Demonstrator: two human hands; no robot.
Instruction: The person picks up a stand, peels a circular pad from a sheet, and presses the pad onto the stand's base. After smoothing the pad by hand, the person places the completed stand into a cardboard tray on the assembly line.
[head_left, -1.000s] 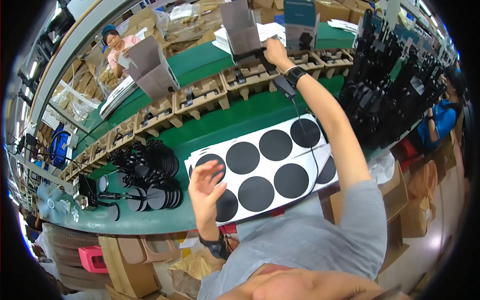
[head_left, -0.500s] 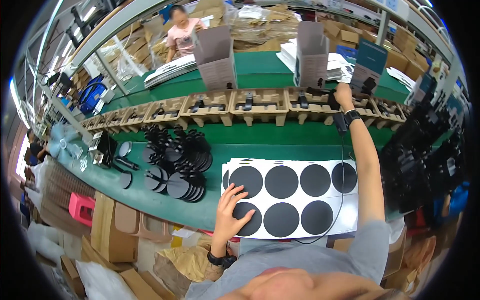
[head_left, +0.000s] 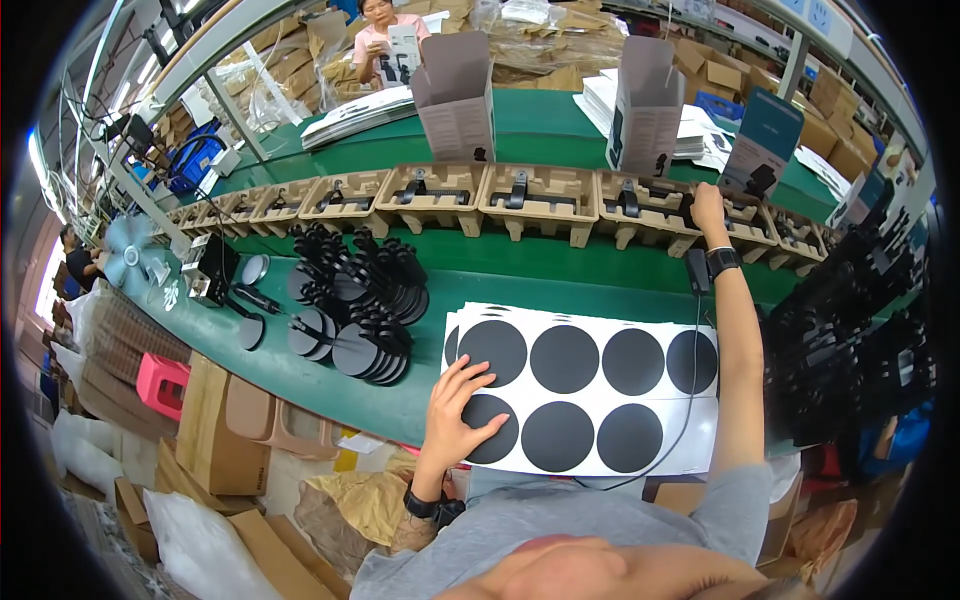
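My left hand [head_left: 462, 415] lies flat with fingers spread on a white sheet [head_left: 590, 388] that carries several round black discs, its fingertips on the lower left disc [head_left: 493, 428]. My right hand [head_left: 708, 207] reaches far forward to a brown pulp tray [head_left: 655, 207] holding a black part [head_left: 690, 208] and seems closed on it. That wrist wears a black watch [head_left: 722, 260]. A thin black cable [head_left: 692, 380] hangs from the right forearm across the sheet.
A row of pulp trays [head_left: 430, 195] with black parts runs across the green bench. A pile of black round-based stands [head_left: 355, 305] lies left of the sheet. Open grey cartons [head_left: 455, 95] stand behind. Another person [head_left: 375, 35] works at the far side. Cardboard boxes [head_left: 215, 425] sit below.
The view has swung so the sheet sits more central. My left hand has come down onto the sheet's lower left disc. My right hand stays stretched out at the trays.
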